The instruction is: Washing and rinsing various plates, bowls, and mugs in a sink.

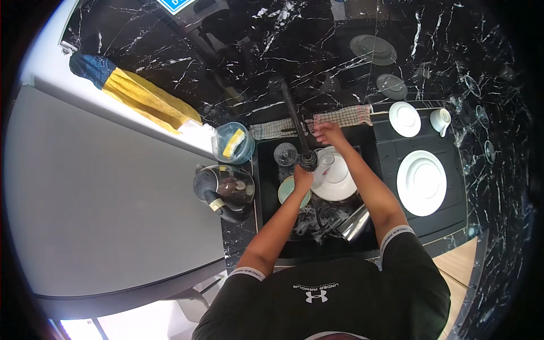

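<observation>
In the black sink (pixel 283 249), my left hand (pixel 303 179) is closed round a clear drinking glass (pixel 325 163), just below the black spray head (pixel 308 161); the spray head partly hides the fingers. My right hand (pixel 328 135) is beside the black tap neck (pixel 294 113), fingers partly bent and apart, with nothing seen in them. Behind the glass lies a white plate (pixel 340 184). A pale green bowl (pixel 288 192) sits under my left wrist, and another clear glass (pixel 285 153) stands at the sink's far left. A shiny metal vessel (pixel 356 223) lies tilted among suds near my right forearm.
On the drainboard (pixel 391 198) at right are a white plate (pixel 422 182), a saucer (pixel 404 119) and a white cup (pixel 440 120). Left of the sink stand a kettle (pixel 226 190) and a tub (pixel 218 148) with a yellow sponge (pixel 234 143). Checked cloths (pixel 343 115) lie behind the sink.
</observation>
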A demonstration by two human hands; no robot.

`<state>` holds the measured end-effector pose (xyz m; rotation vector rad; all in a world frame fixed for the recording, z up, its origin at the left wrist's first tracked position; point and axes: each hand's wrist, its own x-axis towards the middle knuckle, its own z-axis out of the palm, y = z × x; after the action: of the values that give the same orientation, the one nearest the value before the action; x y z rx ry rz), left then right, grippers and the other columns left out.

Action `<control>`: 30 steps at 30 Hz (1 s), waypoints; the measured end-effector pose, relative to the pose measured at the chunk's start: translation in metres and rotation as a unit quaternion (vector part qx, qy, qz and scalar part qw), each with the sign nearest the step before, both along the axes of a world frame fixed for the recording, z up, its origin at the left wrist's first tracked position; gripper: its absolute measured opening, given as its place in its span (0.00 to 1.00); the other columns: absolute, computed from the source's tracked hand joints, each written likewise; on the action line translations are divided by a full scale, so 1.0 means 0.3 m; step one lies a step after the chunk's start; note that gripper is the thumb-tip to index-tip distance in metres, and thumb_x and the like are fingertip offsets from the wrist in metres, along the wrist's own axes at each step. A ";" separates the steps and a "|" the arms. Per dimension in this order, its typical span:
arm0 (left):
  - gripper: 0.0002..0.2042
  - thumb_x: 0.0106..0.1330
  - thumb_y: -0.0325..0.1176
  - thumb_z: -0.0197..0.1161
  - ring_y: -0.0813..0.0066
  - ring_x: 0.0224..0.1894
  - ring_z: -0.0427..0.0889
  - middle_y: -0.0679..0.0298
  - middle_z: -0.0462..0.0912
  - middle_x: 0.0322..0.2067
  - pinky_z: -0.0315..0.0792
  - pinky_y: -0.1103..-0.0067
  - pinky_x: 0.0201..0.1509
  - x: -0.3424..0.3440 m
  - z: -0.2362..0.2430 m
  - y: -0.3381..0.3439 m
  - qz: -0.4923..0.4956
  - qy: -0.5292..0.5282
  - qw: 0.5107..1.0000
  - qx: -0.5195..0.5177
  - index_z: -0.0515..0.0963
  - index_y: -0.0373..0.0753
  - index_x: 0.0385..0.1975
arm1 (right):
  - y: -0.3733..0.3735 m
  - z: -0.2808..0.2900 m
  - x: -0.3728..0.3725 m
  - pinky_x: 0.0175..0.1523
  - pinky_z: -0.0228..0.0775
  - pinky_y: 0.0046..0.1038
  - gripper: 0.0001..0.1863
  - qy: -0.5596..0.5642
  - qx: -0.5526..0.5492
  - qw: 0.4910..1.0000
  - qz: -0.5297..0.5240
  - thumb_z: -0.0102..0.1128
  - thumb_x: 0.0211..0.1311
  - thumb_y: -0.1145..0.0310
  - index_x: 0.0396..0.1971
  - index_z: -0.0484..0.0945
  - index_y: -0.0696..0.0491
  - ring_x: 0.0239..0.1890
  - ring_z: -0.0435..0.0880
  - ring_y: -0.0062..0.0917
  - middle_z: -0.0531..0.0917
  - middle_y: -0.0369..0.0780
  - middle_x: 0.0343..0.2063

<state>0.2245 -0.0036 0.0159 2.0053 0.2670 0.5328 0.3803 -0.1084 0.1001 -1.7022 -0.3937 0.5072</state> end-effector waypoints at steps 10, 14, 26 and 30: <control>0.08 0.56 0.25 0.44 0.80 0.13 0.61 0.69 0.63 0.11 0.59 0.85 0.18 -0.190 0.271 -0.020 0.146 0.125 0.742 -0.642 0.68 0.39 0.18 | -0.083 -0.184 -0.290 0.40 0.67 0.23 0.24 0.005 0.190 0.976 0.108 0.61 0.45 0.61 0.42 0.71 0.58 0.30 0.77 0.21 0.78 0.37 0.29; 0.12 0.59 0.28 0.43 0.84 0.10 0.53 0.73 0.56 0.09 0.53 0.88 0.15 -0.289 0.221 -0.009 0.156 0.136 0.596 -0.776 0.61 0.43 0.12 | -0.055 -0.012 -0.398 0.41 0.67 0.23 0.26 0.039 0.056 0.977 0.202 0.64 0.43 0.58 0.41 0.71 0.57 0.33 0.76 0.20 0.77 0.37 0.32; 0.06 0.57 0.30 0.44 0.77 0.19 0.69 0.68 0.70 0.18 0.66 0.81 0.23 -0.216 0.168 -0.025 0.059 0.133 0.807 -0.573 0.70 0.40 0.24 | -0.091 0.070 -0.509 0.39 0.68 0.25 0.26 0.099 0.191 0.975 0.063 0.65 0.41 0.60 0.40 0.67 0.57 0.32 0.76 0.24 0.76 0.38 0.31; 0.10 0.57 0.32 0.47 0.70 0.31 0.76 0.62 0.75 0.30 0.71 0.76 0.36 -0.141 0.133 -0.038 0.009 0.079 0.797 -0.599 0.71 0.38 0.36 | -0.100 0.091 -0.554 0.41 0.67 0.26 0.28 -0.136 0.070 0.988 -0.012 0.66 0.39 0.63 0.39 0.65 0.57 0.35 0.75 0.28 0.75 0.40 0.32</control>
<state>0.1821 -0.0150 0.0559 0.7846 0.5555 0.1011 0.2140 -0.1385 0.1275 -1.6408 -0.5901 0.2236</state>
